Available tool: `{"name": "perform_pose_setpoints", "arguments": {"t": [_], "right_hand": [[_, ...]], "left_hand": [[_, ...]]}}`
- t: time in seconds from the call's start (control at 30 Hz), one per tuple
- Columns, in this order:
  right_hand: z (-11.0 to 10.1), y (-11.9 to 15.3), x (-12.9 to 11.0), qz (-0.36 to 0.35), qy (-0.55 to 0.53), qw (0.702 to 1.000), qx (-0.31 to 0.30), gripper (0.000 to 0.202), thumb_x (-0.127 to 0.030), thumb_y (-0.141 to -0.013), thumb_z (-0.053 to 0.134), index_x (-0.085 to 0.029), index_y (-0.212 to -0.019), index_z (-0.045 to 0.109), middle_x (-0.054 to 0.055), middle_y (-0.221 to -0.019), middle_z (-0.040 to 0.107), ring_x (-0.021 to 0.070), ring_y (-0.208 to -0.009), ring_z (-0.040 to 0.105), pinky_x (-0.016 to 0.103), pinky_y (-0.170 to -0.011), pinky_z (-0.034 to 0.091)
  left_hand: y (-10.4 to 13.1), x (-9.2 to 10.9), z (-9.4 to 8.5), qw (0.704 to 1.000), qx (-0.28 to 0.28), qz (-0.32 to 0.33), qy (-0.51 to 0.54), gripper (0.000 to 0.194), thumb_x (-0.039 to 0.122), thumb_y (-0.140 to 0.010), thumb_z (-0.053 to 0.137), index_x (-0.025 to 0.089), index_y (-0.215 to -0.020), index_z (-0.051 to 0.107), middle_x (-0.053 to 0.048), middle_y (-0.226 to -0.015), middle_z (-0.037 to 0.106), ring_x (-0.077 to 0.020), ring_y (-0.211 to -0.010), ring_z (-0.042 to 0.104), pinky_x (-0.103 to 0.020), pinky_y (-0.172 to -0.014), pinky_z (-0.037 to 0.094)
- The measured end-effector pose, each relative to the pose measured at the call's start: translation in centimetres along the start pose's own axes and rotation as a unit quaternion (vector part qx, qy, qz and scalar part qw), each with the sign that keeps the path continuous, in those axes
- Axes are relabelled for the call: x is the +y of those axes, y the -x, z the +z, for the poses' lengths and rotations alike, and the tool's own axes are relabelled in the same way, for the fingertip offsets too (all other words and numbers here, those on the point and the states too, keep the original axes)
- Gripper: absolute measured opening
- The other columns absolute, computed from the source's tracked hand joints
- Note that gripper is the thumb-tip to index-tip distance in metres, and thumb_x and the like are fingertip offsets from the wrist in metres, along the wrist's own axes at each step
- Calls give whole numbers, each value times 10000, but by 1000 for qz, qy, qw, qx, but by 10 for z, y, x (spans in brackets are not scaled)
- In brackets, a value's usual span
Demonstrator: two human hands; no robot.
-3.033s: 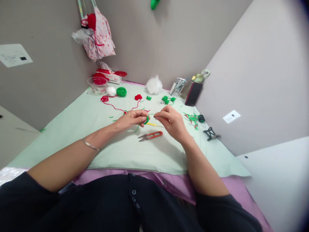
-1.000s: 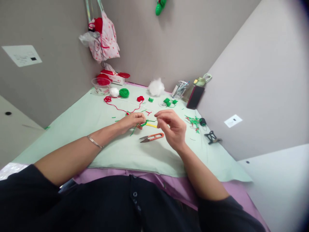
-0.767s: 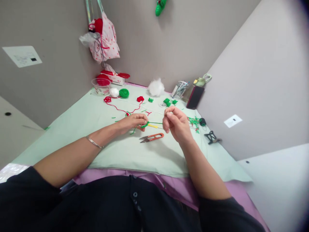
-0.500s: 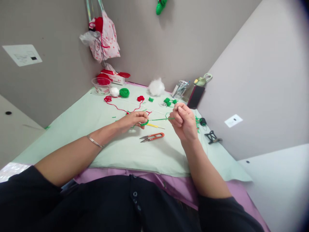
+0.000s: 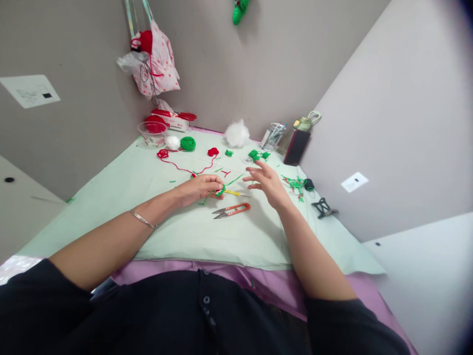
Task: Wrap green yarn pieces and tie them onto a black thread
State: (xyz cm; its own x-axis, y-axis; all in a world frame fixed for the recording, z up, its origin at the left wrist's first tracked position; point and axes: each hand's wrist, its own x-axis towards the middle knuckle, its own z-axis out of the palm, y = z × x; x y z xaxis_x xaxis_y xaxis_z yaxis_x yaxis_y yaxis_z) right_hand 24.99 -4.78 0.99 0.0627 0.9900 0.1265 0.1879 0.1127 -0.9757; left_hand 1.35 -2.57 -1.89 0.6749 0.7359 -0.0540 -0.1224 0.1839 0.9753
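Two bare hands work over a worktop (image 5: 236, 236) covered in pale green cloth. The left hand (image 5: 201, 190) pinches a small green crocheted piece (image 5: 221, 190) between thumb and fingers, and some red and white shows at its edge. A green yarn tail (image 5: 204, 201) hangs from it toward the cloth.

The right hand (image 5: 268, 185) is raised to the right of that piece, well apart from it, its fingers loosely spread and released. A green strand (image 5: 235, 180) slants between the two hands; whether it is attached to the piece is too fine to tell.

Just beside the left fingertips lies a yellow-handled crochet hook (image 5: 232, 193), its thin metal shaft pointing right. Nearer the person, orange-handled thread snips (image 5: 232, 210) lie flat, blades pointing left.

Farther back, from left to right, are a clear plastic tub (image 5: 152, 139), a white yarn ball (image 5: 172, 143) touching or nearly touching a green yarn ball (image 5: 188, 143), a small red bundle (image 5: 213, 152), a fluffy white clump of stuffing (image 5: 237, 133), and small green pieces (image 5: 258, 155). Beyond the right hand, green and red yarn scraps (image 5: 294, 183) lie near a black thread spool (image 5: 309, 185), and a phone (image 5: 297, 147) leans upright against a bottle (image 5: 303, 123).
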Motion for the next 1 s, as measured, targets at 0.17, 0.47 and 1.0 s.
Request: {"name": "perform_pose_setpoints", "arguments": {"t": [0.17, 0.47, 1.0], "right_hand": [[0, 17, -9, -99, 277, 923, -247, 267, -336, -799, 697, -185, -1019, 680, 70, -1035, 691, 165, -836, 635, 301, -737, 514], [12, 24, -2, -196, 373, 841, -338, 143, -202, -885, 582, -208, -912, 722, 40, -888, 680, 140, -762, 598, 269, -719, 438], [23, 17, 2, 107, -11, 953, -284, 517, -632, -887, 503, -133, -928, 632, -72, -632, 285, 40, -471, 157, 209, -427, 97]], "left_hand": [[-2, -1, -2, 999, 34, -8, 19, 274, 337, -707, 788, 128, -774, 623, -45, -789, 678, -170, -784, 669, -360, -871, 496], [-1, 1, -9, 997, 77, 30, 2, 264, 366, -748, 754, 139, -827, 644, -97, -1007, 725, -209, -1003, 645, -370, -973, 420], [-3, 0, -8, 991, 108, 68, 44, 204, 307, -754, 737, 145, -767, 614, -30, -838, 667, -164, -898, 615, -334, -941, 417]]}}
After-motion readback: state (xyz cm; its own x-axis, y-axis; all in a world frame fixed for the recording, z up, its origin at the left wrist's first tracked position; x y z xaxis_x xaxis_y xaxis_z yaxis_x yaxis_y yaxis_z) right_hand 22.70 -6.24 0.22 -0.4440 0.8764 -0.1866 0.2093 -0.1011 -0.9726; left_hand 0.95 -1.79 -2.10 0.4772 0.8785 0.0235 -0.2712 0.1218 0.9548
